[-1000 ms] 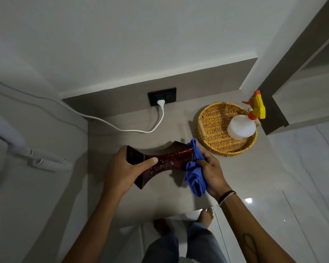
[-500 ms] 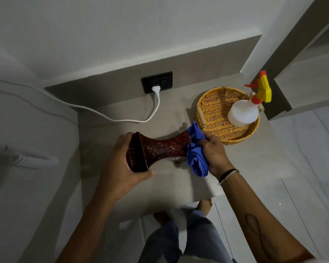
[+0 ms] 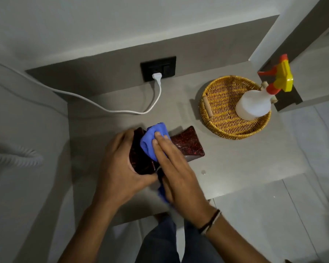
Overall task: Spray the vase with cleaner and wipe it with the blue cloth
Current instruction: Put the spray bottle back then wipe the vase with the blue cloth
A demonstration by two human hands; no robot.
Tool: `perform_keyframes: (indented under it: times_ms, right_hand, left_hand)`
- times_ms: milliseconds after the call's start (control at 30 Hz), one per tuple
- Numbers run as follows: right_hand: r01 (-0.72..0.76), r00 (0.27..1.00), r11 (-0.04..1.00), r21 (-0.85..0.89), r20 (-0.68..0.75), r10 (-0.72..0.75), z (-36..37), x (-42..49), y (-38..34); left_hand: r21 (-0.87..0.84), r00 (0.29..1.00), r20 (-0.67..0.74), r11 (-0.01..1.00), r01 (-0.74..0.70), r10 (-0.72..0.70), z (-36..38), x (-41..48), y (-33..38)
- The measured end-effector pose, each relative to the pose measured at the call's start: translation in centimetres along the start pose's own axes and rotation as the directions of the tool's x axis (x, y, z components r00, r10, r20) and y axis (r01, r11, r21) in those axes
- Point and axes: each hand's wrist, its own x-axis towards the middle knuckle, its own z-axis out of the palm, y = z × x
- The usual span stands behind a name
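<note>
While the dark red vase lies on its side just above the grey worktop, the left hand is wrapped around its wide end, fingers curled over the rim and thumb underneath. The right hand lies flat with fingers stretched out, pressing the blue cloth onto the vase's narrow middle; a fold of the cloth bunches up past the fingertips and another bit shows under the palm. Off to the right, well apart from the vase, a white spray bottle with a yellow and orange trigger head stands inside a round wicker basket. A white cable runs across the worktop to a black wall socket.
</note>
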Motion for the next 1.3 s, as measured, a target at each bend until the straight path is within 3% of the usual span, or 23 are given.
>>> perform_keyframes:
  times_ms: [100, 200, 367, 433, 533, 633, 767, 833, 900, 967, 1033, 1133, 1200, 1300]
  right_hand:
    - [-0.14, 0.99, 0.965, -0.221, -0.02, 0.139, -1.7, -0.2, 4.9]
    - [-0.278, 0.96, 0.947, -0.16, -0.046, 0.275, -2.9, -0.2, 5.9]
    - [-0.044, 0.994, 0.987, 0.158, -0.092, 0.059, 0.9, 0.0, -1.7]
    - [-0.016, 0.999, 0.991, 0.133, -0.049, 0.023, 0.7, -0.3, -1.6]
    - [-0.168, 0.986, 0.983, -0.07, 0.008, 0.169, -1.5, -1.2, 2.0]
    - [-0.344, 0.939, 0.935, -0.092, -0.05, 0.34, -3.0, -0.7, 4.2]
    - [-0.069, 0.995, 0.989, 0.127, -0.059, 0.077, 0.1, 0.1, -0.1]
    - [0.04, 0.999, 0.989, 0.145, -0.028, -0.036, 1.1, -0.2, -0.9]
    - [0.023, 0.999, 0.999, 0.029, 0.022, -0.024, 0.3, -0.1, 1.4]
    - [-0.128, 0.99, 0.979, -0.158, 0.036, 0.135, -1.5, 0.1, 4.3]
    - [-0.327, 0.945, 0.932, -0.157, -0.028, 0.327, -3.6, 0.7, 6.7]
    - [-0.585, 0.752, 0.777, 0.231, -0.203, 0.627, -6.0, 1.6, 8.6]
    - [-0.633, 0.635, 0.588, 0.503, -0.097, 0.766, -6.8, 1.4, 8.9]
    - [-0.608, 0.538, 0.242, 0.756, 0.168, 0.826, -6.8, 0.3, 8.0]
  left_hand:
    - [0.07, 1.0, -0.025, 0.997, 0.017, -0.015, -0.3, -0.3, 0.6]
    - [0.101, 0.999, -0.003, 0.994, 0.049, -0.049, -0.1, -0.2, 1.4]
    - [-0.059, 0.993, -0.037, 0.992, 0.109, -0.111, 0.7, -0.5, 1.9]
    - [-0.033, 0.992, -0.046, 0.992, 0.119, -0.12, 0.6, -0.6, 1.4]
    - [0.058, 0.992, -0.06, 0.991, 0.118, -0.115, 0.4, -0.9, 0.8]
    - [0.044, 0.991, -0.036, 0.991, 0.128, -0.127, 0.3, -0.7, 1.4]
    - [0.022, 0.99, -0.027, 0.99, 0.137, -0.136, 0.3, 0.0, 1.7]
    - [-0.019, 0.991, -0.039, 0.992, 0.127, -0.128, 0.1, 0.1, 1.5]
    - [0.034, 0.994, -0.031, 0.994, 0.104, -0.103, -0.2, 0.0, 1.1]
    - [0.065, 0.994, 0.003, 0.992, 0.109, -0.109, -0.3, -0.2, 0.9]
    - [0.057, 0.992, 0.006, 0.99, 0.125, -0.126, -0.3, -0.2, 1.0]
    - [-0.066, 0.978, -0.027, 0.976, 0.207, -0.209, -0.2, 0.4, 0.8]
    - [-0.227, 0.942, -0.005, 0.918, 0.326, -0.336, 0.0, 0.8, 0.6]
    - [-0.345, 0.874, 0.0, 0.82, 0.456, -0.486, 0.3, 1.0, 0.9]
